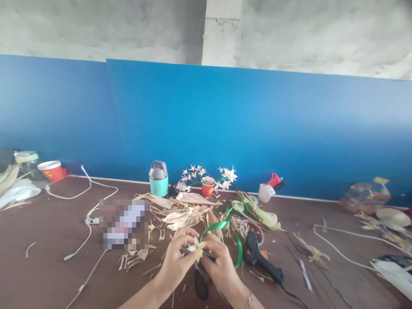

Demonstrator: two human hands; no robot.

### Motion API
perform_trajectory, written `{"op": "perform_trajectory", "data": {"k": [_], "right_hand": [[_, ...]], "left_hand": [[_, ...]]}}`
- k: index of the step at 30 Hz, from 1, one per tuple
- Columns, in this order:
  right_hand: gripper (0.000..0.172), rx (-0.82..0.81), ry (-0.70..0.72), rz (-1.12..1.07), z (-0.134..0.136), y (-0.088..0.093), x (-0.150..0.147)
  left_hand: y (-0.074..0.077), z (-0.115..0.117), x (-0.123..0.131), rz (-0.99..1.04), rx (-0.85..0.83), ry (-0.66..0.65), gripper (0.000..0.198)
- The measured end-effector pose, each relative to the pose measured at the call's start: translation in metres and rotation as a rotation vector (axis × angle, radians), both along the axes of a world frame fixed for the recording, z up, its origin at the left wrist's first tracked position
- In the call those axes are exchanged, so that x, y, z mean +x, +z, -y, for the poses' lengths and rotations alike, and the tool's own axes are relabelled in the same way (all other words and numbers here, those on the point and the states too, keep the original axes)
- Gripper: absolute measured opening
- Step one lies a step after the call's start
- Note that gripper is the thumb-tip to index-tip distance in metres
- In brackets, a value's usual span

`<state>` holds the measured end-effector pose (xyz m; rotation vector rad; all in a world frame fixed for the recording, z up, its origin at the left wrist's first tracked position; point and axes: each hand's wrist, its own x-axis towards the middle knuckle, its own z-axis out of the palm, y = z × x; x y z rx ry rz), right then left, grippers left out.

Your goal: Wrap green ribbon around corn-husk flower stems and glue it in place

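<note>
Grip: left hand and right hand, both pinched with the fingertips on one pale straw flower, lower centre of frame, just above the worktop. The flower's dark stem is mostly hidden by fingers.

- Scissors: one pair, partly covered by the wrists.
- Green ribbon: one, looping behind the right hand.
- Glue gun: one, black, right of the hands, cable cut off at the bottom edge.
- Teal flask: one, centre.
- Pixelated item: one, left of centre, unreadable.
</note>
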<state>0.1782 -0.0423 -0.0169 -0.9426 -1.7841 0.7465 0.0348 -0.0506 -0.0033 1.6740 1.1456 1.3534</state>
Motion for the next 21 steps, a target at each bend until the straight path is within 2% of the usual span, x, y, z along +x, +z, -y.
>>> {"op": "perform_trajectory", "data": {"k": [6, 8, 12, 14, 16, 21], "right_hand": [[0.011, -0.049, -0.047, 0.013, -0.003, 0.008, 0.005], [0.013, -0.074, -0.147, -0.023, -0.009, 0.015, 0.017], [0.024, -0.049, -0.476, -0.045, -0.025, 0.03, 0.055], [0.024, -0.043, -0.543, 0.047, -0.031, 0.035, 0.072], [0.022, -0.011, -0.548, 0.194, -0.033, 0.036, 0.083], [0.02, 0.093, -0.613, 0.446, -0.033, 0.034, 0.087]], "left_hand": [[0.0, -0.002, -0.001, 0.025, 0.041, 0.022, 0.022], [0.0, -0.003, -0.002, 0.02, 0.025, 0.017, 0.026], [0.0, -0.004, -0.005, -0.003, -0.012, 0.016, 0.027], [-0.001, -0.005, -0.007, 0.02, -0.019, 0.009, 0.027], [-0.001, -0.006, -0.008, 0.037, -0.026, 0.007, 0.028], [-0.008, -0.009, -0.011, -0.003, -0.031, 0.048, 0.028]]}}
